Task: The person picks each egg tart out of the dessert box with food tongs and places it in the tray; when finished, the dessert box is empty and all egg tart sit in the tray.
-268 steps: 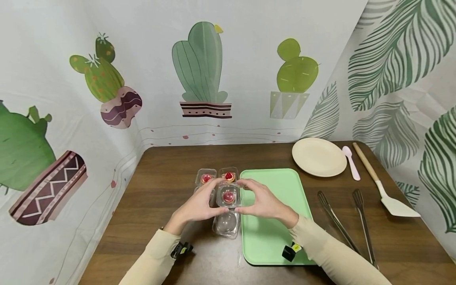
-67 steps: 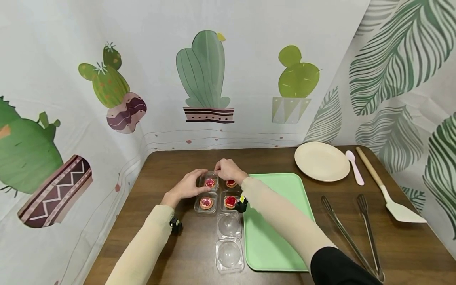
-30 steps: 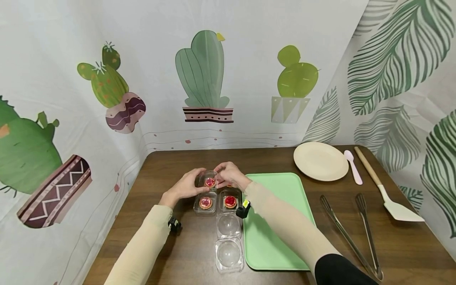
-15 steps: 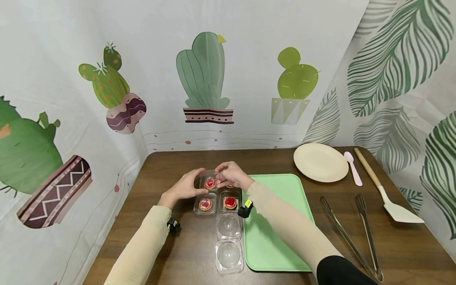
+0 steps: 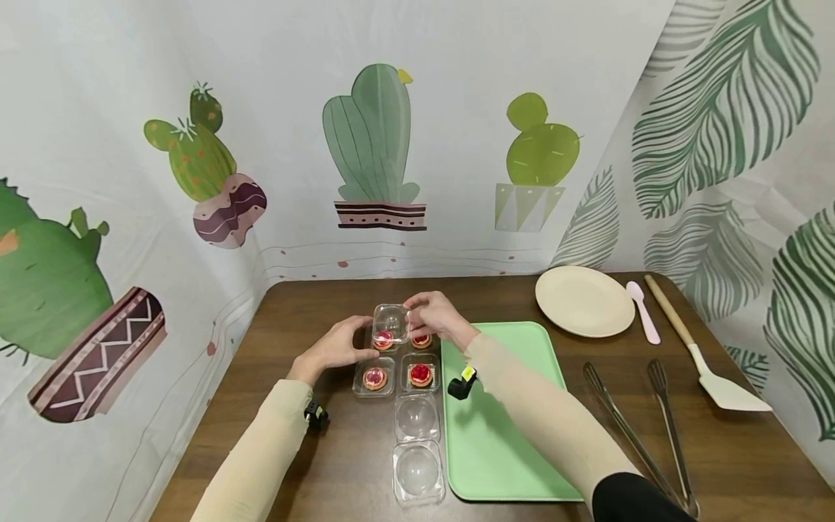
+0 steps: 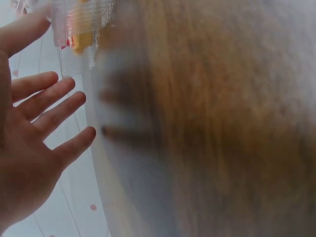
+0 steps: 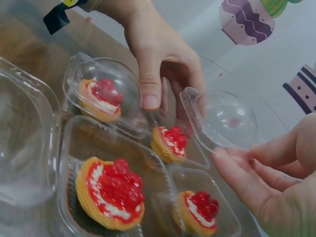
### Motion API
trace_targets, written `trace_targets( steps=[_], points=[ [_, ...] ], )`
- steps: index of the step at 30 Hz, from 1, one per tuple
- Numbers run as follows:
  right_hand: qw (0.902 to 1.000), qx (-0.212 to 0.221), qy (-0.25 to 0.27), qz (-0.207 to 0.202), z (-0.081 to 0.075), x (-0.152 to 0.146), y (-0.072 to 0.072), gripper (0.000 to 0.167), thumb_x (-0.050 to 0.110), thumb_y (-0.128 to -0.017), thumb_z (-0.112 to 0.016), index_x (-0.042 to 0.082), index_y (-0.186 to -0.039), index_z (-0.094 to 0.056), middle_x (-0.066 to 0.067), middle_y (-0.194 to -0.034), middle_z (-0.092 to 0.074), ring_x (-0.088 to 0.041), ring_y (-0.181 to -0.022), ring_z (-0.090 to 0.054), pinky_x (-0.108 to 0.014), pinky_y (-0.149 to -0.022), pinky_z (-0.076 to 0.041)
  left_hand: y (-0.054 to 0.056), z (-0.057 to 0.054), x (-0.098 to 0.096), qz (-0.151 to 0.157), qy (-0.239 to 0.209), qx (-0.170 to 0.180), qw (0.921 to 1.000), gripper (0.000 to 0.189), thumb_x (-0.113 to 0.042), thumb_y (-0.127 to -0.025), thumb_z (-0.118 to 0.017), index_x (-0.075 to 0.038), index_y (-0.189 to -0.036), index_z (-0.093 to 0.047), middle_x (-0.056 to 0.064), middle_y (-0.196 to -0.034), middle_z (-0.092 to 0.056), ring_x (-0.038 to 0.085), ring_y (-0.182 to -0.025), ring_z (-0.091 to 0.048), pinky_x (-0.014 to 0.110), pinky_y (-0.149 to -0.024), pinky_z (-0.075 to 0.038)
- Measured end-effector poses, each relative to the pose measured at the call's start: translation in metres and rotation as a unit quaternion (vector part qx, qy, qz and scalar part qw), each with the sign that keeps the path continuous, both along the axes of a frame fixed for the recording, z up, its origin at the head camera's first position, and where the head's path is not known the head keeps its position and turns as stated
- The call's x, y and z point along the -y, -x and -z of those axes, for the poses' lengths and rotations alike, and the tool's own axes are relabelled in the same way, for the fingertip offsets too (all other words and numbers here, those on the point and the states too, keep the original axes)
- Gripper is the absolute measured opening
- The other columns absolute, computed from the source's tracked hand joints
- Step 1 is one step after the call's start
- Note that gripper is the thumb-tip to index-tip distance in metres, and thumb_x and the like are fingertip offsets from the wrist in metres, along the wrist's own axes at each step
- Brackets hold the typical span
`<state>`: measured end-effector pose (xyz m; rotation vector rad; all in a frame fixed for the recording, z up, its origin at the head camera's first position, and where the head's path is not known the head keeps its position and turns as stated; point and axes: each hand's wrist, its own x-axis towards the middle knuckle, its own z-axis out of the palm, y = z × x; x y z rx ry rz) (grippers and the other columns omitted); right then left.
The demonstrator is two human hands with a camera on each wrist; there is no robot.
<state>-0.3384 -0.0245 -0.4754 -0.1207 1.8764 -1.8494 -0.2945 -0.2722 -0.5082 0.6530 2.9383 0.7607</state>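
Pinching the edge of a clear lid (image 7: 224,118), our right hand (image 5: 438,317) holds it tilted over the back-left container (image 7: 196,155); thumb and fingertips are clamped on the plastic. We cannot tell whether one edge of the lid joins that container. Inside it sits a red-topped tart (image 7: 170,144). We note our left hand (image 5: 335,345) at the container's left side: fingers extended and spread, thumb at its near edge; how firmly it presses, we cannot tell. The front-left container (image 5: 360,388) has its domed cover on; the front-right container (image 7: 81,140) stands open, tart inside. Nearer us, two clear domed pieces (image 5: 417,419) lie in line beside a green tray (image 5: 505,442). Farther right we record a cream plate (image 5: 583,301), a pink spoon (image 5: 644,313), a spatula (image 5: 730,390) and metal tongs (image 5: 625,425).
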Motion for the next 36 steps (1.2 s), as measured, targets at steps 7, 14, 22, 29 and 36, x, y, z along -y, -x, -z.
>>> trace_targets(
  steps=[7, 14, 22, 29, 36],
  points=[
    [0.9989, -0.035, 0.030, 0.012, -0.004, -0.015, -0.001, 0.029, -0.009, -0.089, -0.061, -0.004, -0.117, -0.062, -0.016, -0.090, -0.065, -0.026, -0.070, -0.069, -0.040, -0.069, -0.061, 0.000, 0.005, 0.001, -0.007, 0.022, 0.007, 0.9997, 0.074, -0.045, -0.078, -0.078, -0.003, -0.134, -0.055, 0.014, -0.135, -0.057, 0.030, -0.127, -0.052, 0.047, -0.109, -0.040],
    [0.9941, -0.105, 0.026, 0.007, -0.019, -0.029, -0.009, 0.025, -0.007, -0.089, -0.062, -0.004, -0.114, -0.065, -0.017, -0.092, -0.066, -0.023, -0.073, -0.069, -0.042, -0.071, -0.061, 0.002, 0.007, 0.001, -0.012, 0.022, 0.011, 0.9996, 0.073, -0.042, -0.079, -0.078, -0.002, -0.135, -0.054, 0.015, -0.136, -0.056, 0.031, -0.128, -0.051, 0.047, -0.110, -0.040],
    [0.9826, -0.185, 0.014, -0.001, -0.037, -0.045, -0.020, 0.020, -0.004, -0.090, -0.063, -0.004, -0.110, -0.067, -0.021, -0.091, -0.068, -0.022, -0.078, -0.069, -0.039, -0.072, -0.061, 0.003, 0.006, 0.000, -0.010, 0.028, 0.008, 0.9995, 0.071, -0.041, -0.080, -0.078, -0.003, -0.135, -0.054, 0.015, -0.136, -0.056, 0.031, -0.128, -0.051, 0.046, -0.110, -0.040],
    [0.9607, -0.277, -0.015, -0.011, -0.049, -0.059, -0.032, 0.016, 0.002, -0.088, -0.069, 0.002, -0.104, -0.071, -0.015, -0.093, -0.071, -0.020, -0.080, -0.070, -0.034, -0.073, -0.060, 0.004, 0.006, 0.000, -0.008, 0.030, 0.005, 0.9995, 0.070, -0.039, -0.080, -0.078, -0.002, -0.135, -0.054, 0.015, -0.136, -0.056, 0.031, -0.129, -0.051, 0.046, -0.110, -0.039],
    [0.9116, -0.406, -0.064, -0.007, -0.050, -0.071, -0.046, 0.012, 0.007, -0.086, -0.073, 0.010, -0.098, -0.074, -0.005, -0.096, -0.073, -0.012, -0.084, -0.068, -0.026, -0.073, -0.057, 0.004, 0.005, 0.000, -0.003, 0.031, 0.005, 0.9995, 0.070, -0.039, -0.081, -0.078, -0.002, -0.135, -0.054, 0.015, -0.137, -0.056, 0.031, -0.129, -0.050, 0.045, -0.110, -0.039]
  ],
)
